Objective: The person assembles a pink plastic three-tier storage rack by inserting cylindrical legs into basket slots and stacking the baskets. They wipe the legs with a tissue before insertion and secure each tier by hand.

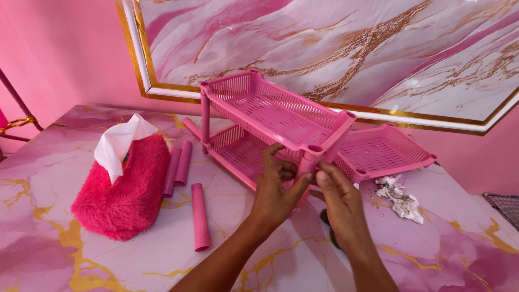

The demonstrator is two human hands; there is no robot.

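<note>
Left hand (274, 189) and right hand (338, 196) meet at the near corner of a pink 2-tier rack (270, 121) on the marble table (48, 178), fingers clamped on a short pink tube (306, 165) under the top tray's corner. 3 loose tubes (200, 216) lie to the left, nr a fluffy tissue box (127, 189). Spare tray (381, 151) sits behind right hand, crumpled paper (401, 200) beside it.

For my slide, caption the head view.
Both hands, left and right, grip a pink tube under a pink plastic rack.
</note>
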